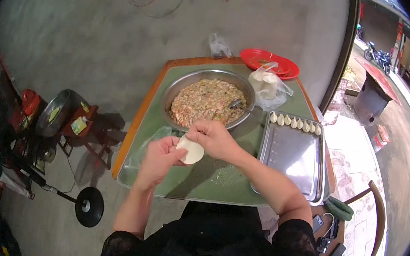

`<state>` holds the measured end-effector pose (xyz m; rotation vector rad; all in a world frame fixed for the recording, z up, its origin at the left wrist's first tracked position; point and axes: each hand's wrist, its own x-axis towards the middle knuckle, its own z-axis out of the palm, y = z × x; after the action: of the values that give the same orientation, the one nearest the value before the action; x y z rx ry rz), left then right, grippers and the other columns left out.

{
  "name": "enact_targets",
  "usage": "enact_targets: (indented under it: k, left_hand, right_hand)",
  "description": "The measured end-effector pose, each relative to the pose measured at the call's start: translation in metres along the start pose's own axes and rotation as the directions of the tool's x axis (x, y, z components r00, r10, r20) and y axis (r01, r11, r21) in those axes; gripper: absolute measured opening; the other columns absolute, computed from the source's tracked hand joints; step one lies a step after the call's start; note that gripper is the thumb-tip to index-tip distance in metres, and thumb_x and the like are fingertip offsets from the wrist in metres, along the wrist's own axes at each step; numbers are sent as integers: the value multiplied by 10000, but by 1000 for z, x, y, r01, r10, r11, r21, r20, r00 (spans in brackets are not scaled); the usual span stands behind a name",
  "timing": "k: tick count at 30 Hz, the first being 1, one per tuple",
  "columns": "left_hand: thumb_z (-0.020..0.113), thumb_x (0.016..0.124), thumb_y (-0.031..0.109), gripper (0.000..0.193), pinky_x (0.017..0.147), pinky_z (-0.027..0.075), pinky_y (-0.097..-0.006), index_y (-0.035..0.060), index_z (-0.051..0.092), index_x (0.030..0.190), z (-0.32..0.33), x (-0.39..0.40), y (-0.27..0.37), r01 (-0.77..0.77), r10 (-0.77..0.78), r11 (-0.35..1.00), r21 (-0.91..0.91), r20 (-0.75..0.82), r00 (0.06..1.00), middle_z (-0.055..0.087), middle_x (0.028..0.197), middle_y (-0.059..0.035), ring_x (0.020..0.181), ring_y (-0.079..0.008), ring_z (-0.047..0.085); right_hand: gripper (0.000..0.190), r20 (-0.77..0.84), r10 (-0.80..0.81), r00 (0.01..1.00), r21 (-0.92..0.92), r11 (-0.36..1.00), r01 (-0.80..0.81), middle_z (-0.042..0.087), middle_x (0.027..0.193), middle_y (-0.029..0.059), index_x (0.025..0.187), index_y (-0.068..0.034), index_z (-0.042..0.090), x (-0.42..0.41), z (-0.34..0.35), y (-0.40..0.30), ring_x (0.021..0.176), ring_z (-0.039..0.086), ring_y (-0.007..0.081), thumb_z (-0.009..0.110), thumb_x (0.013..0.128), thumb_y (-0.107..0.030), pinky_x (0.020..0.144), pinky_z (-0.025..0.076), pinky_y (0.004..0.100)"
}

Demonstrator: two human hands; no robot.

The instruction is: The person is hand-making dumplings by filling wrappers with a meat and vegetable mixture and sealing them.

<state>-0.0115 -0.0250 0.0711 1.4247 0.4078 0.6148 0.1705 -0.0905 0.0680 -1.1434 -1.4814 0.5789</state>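
Note:
A round, pale dough wrapper [193, 153] is held up over the near part of the green-topped table [198, 188]. My left hand [162, 157] grips its left side, thumb across the face. Pinched at the upper edge of the same wrapper are the fingers of my right hand [213, 138]. Just beyond my hands stands a wide steel bowl [168, 97] heaped with chopped filling [208, 100]. A metal spoon [236, 104] rests in the filling at the right. On the steel tray [289, 156] to the right, several folded dumplings [296, 123] line the far edge.
Behind the tray sits a plastic bag of white wrappers [267, 84], near red plates [269, 61]. Thin clear plastic [145, 151] lies left of my hands. A chair [376, 223] at right bears a phone [317, 223] and a green gourd [339, 209]. A round black stand base [89, 207] is at lower left.

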Motion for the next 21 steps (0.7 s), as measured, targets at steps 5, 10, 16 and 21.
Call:
enact_targets:
  k: [5,10,16,21]
  left_hand:
    - [618,867,32,224,722,598,-347,-88,561,1047,9,2,3,53,-51,998,-14,110,993,664,977,-152,837,-214,685]
    - [590,897,46,209,740,590,-329,-71,558,1068,7,9,1,177,-162,983,-50,222,962,658,974,-132,819,-197,678]
    - [567,925,76,177,726,587,-321,-57,562,1042,5,14,-10,94,-89,995,-36,123,988,659,969,-130,813,-197,677]
    - [572,917,92,208,739,593,-363,-65,555,1052,2,8,-16,79,-66,992,-93,140,988,659,986,-161,868,-252,684]
  right_hand:
    - [162,-101,-37,994,-59,998,31,582,649,103,789,13,619,-16,-5,-1,612,549,148,643,861,-129,586,452,327]
    - [177,-15,-5,1000,-94,996,4,591,684,105,787,6,616,-18,-9,-12,649,560,141,663,855,-151,611,462,319]
    - [121,-116,102,988,-129,985,-117,591,717,72,829,0,609,-31,-8,-9,692,553,111,653,854,-110,638,465,293]
    - [99,-136,74,988,-152,984,-94,585,732,40,841,6,605,-32,-12,-7,721,541,89,638,865,-85,649,460,276]
